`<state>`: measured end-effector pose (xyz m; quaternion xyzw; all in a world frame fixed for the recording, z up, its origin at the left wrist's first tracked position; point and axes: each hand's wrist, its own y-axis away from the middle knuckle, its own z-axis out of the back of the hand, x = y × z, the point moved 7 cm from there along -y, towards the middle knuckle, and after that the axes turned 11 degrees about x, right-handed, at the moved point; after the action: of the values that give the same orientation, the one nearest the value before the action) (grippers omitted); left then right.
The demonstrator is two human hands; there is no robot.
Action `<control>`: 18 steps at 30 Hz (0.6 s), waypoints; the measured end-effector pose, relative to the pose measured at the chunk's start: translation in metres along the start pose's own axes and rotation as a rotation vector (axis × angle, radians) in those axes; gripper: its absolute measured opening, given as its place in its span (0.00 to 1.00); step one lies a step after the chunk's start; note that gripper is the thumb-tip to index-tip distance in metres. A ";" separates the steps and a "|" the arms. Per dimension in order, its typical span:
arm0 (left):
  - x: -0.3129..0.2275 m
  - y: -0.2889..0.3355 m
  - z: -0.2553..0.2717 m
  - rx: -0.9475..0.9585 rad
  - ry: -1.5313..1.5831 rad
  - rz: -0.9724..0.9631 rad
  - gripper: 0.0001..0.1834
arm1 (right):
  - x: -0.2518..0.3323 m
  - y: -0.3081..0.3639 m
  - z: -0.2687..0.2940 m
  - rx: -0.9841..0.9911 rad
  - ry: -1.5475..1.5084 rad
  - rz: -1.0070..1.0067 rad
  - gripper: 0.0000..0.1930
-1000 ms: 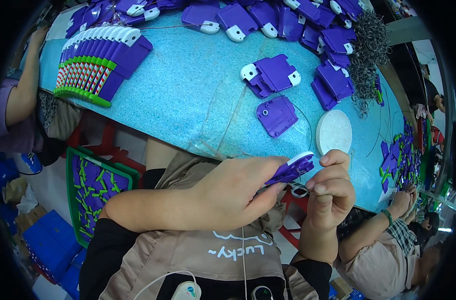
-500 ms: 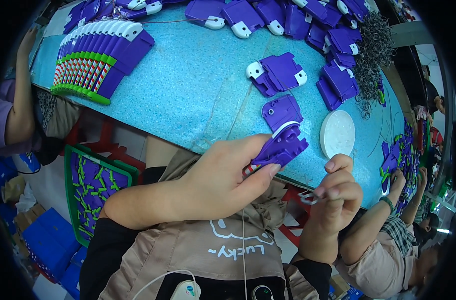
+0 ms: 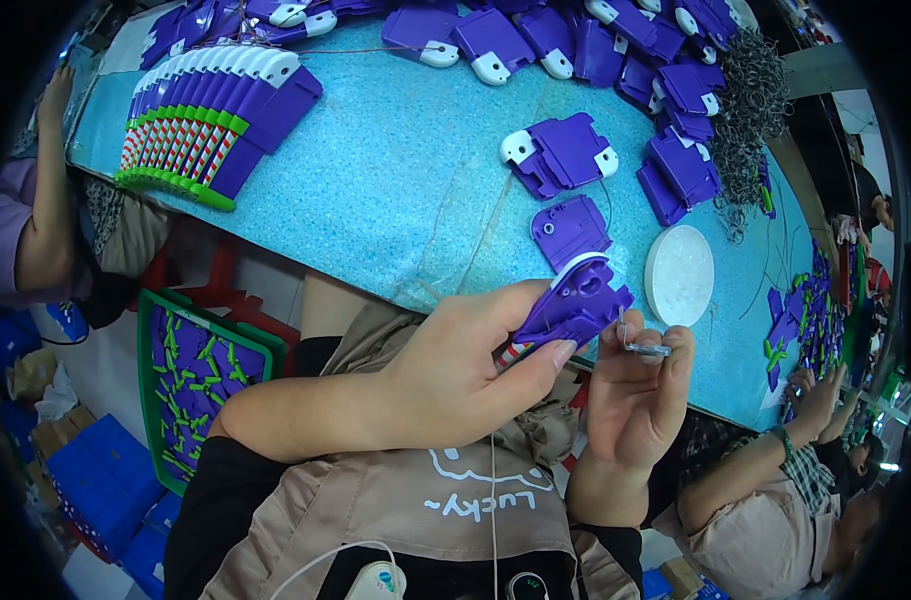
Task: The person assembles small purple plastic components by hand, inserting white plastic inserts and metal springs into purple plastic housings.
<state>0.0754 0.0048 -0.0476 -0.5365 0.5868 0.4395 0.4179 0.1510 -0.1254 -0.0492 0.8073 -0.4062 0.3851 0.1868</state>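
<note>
My left hand [image 3: 466, 370] is closed around a purple plastic shell [image 3: 580, 310] with a white rim. Its hollow inner side faces up, and a bit of red-and-white striping shows under my fingers. Close to the shell's right end, my right hand [image 3: 631, 415] pinches a small coiled metal wire spring [image 3: 650, 350] between thumb and fingers. One thin wire leg of the spring stands up beside the shell; whether they touch I cannot tell. Just beyond lies an open purple cover [image 3: 573, 232] with a round hole. A white round dish [image 3: 680, 275] sits to its right.
Fanned striped purple-and-green pieces [image 3: 211, 130] lie at the table's left. Purple shells [image 3: 491, 45] line the far side, beside a heap of wire springs [image 3: 751, 110]. A green crate [image 3: 156, 390] of parts stands lower left. A co-worker's arm [image 3: 751, 460] is at right.
My right hand has come left and turned palm up, bringing the spring close to the shell. My left hand still holds the shell. The whole view has shifted slightly.
</note>
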 end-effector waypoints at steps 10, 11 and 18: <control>-0.021 0.002 0.002 -0.051 -0.302 -0.156 0.13 | 0.040 0.016 -0.051 0.394 1.489 0.568 0.11; -0.022 0.003 0.002 -0.062 -0.361 -0.173 0.14 | 0.040 0.017 -0.052 0.392 1.488 0.568 0.11; -0.003 0.004 -0.003 -0.033 0.005 -0.057 0.12 | 0.037 0.019 -0.055 0.436 1.622 0.576 0.12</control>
<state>0.0720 0.0033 -0.0438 -0.5610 0.5652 0.4357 0.4197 0.1243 -0.1220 0.0142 0.1700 -0.2540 0.9394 0.1550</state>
